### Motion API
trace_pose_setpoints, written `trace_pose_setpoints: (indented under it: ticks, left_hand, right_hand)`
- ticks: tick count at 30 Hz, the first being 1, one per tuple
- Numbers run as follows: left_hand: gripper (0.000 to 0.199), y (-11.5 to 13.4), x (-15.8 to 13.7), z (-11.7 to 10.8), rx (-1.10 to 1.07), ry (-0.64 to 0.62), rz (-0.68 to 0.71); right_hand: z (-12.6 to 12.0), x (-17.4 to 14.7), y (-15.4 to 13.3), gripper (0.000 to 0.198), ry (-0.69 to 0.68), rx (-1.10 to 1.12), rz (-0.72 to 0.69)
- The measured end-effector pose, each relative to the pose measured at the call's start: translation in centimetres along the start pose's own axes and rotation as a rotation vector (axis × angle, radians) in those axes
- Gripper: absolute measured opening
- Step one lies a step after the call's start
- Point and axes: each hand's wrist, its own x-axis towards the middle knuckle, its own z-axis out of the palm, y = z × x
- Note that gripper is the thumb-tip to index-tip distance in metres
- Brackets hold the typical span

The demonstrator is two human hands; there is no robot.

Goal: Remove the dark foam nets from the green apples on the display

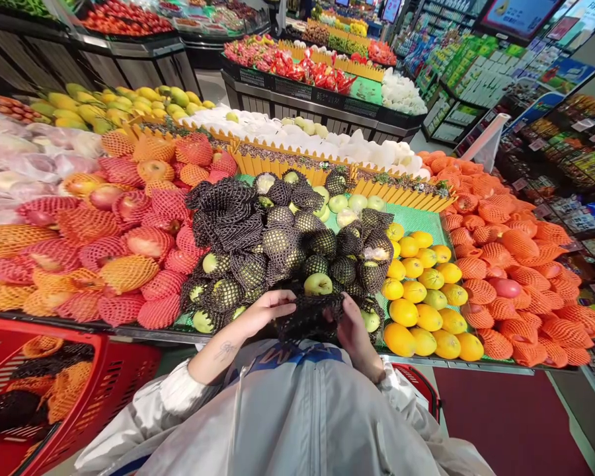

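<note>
Close to my body, a black foam fruit net (307, 318) is stretched between my two hands. My left hand (270, 309) has its fingers closed on the left end of the net. At the right end, my right hand (356, 330) pinches it near the top edge, its lower fingers partly hidden. Just beyond the net lies a green apple (318, 284), partly bare. Around it are piled several green apples in black nets (280, 241). A stack of loose black nets (228, 215) rests on the pile at the back left.
Red apples in pink and orange nets (123, 244) fill the left. Yellow oranges (421, 297) lie right, beside fruit in orange nets (515, 258). A yellow picket divider (287, 162) runs behind. Below left stands a red basket (114, 390) holding used nets.
</note>
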Motion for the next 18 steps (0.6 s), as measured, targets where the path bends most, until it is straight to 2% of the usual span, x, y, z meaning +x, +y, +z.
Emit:
trace_pose_setpoints:
  ticks: [3, 7, 10, 13, 16, 18]
  left_hand:
    - [0.039, -0.1, 1.5, 0.4, 0.078, 0.002, 0.057]
    - [0.039, -0.6, 4.4, 0.7, 0.169, 0.169, 0.191]
    - [0.028, -1.4, 6.3, 0.4, 0.247, 0.263, 0.253]
    - [0.008, -2.3, 7.2, 0.2, 0.416, 0.36, 0.272]
    - [0.03, -3.2, 7.3, 0.2, 0.586, 0.399, 0.219]
    - [0.037, -3.5, 7.4, 0.3, 0.657, 0.393, 0.181]
  right_hand:
    - [-0.7, 1.7, -0.7, 0.037, 0.051, -0.03, -0.019]
    - [-1.3, 4.6, -0.5, 0.035, 0.09, -0.277, -0.131]
    - [-1.5, 6.5, 0.0, 0.039, 0.133, -0.439, -0.195]
    - [-1.9, 7.5, 0.4, 0.045, 0.173, -0.516, -0.209]
    - [-2.5, 7.8, 0.9, 0.05, 0.191, -0.558, -0.172]
    - [-2.9, 7.6, 1.2, 0.05, 0.185, -0.597, -0.158]
